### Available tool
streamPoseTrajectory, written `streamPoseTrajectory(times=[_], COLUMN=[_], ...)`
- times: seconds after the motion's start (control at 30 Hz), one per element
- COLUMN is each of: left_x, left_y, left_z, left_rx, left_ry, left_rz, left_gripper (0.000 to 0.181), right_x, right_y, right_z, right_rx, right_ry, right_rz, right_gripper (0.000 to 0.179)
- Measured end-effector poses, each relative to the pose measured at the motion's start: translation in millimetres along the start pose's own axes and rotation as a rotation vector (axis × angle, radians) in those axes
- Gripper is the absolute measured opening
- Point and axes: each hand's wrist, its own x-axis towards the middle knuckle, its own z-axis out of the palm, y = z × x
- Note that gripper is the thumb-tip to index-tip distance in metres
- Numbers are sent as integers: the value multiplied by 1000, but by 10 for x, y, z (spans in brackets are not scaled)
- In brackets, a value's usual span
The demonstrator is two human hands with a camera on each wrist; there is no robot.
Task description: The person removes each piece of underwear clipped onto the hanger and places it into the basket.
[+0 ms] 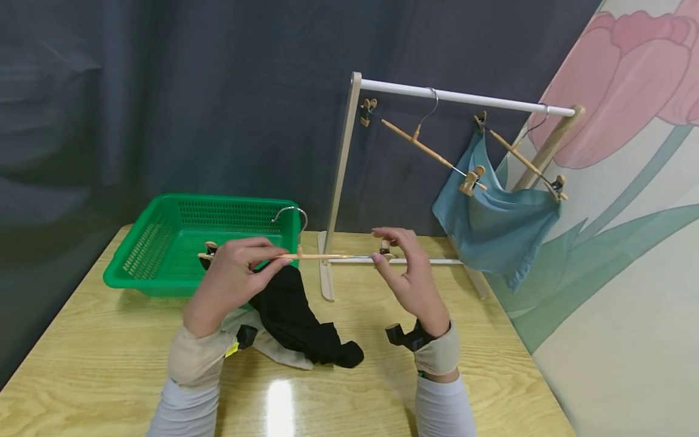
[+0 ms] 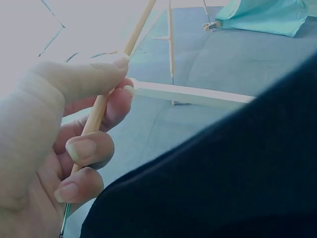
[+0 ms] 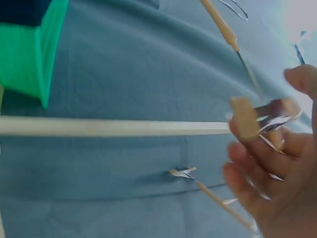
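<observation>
My left hand (image 1: 232, 273) pinches the wooden bar of a clip hanger (image 1: 322, 257), thumb on one side and fingers curled round the other. The hanger's metal hook points up. A black cloth (image 1: 297, 321) hangs below the left hand, its lower end lying on the table; the left clip is partly hidden behind that hand. Around the right-hand clip (image 3: 245, 119) my right hand (image 1: 409, 279) is spread, thumb apart from the clip and fingers close behind it. No cloth shows in that clip. A beige cloth (image 1: 281, 352) lies under the black one.
A green basket (image 1: 147, 284) stands at the back left of the wooden table (image 1: 98, 364). Back right, a rack with a white rail (image 1: 464, 97) carries a bare clip hanger (image 1: 417, 142) and another holding a blue cloth (image 1: 491, 206). A painted wall borders the right.
</observation>
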Motion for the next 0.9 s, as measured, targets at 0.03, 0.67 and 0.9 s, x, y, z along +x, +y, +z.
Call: streamPoseTrajectory(times=[0.03,0.67,0.9], left_x=[-1,97,80], left_y=[-8,83,127], left_z=[17,248,142], left_rx=[7,78,56], left_ry=[-6,-66,21], left_rz=[2,45,54], left_gripper=[12,19,40], right_x=[2,31,30], right_y=[-26,-217,-118], right_z=[6,367,344], right_rx=[-44,-310,-265], right_ry=[40,-163,-153], right_rz=[-43,-189,-204], right_gripper=[33,27,25])
